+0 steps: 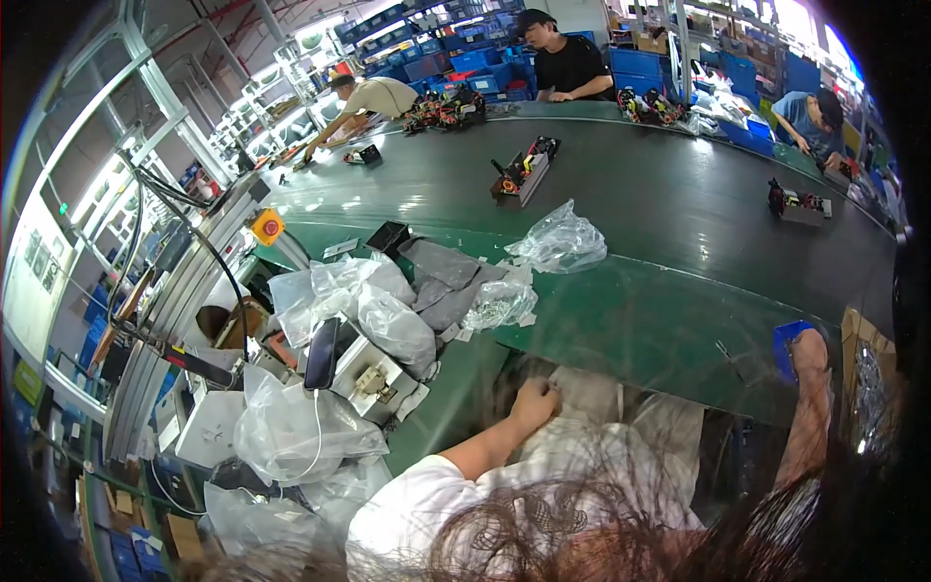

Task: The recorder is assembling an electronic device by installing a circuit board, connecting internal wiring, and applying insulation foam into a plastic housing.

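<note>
My left hand (534,404) is curled closed at the near edge of the green worktop, above my lap. Whatever its fingers may hold is hidden. Over at the right, my right hand (811,355) grips a small blue plastic tray (786,350) beside the worktop's edge. A thin metal piece (729,359) lies on the green worktop (635,325) to the left of that tray. Clear plastic bags (560,239) of parts sit farther off, with another bag of small metal pieces (499,303) nearer me.
A dark conveyor belt (640,194) carries wired assemblies (528,172); co-workers (572,66) stand beyond. At left are a phone (323,353) with a white cable, a white fixture (376,383), more bags (301,427) and a yellow box with a red button (268,227). A cardboard box (853,335) stands right.
</note>
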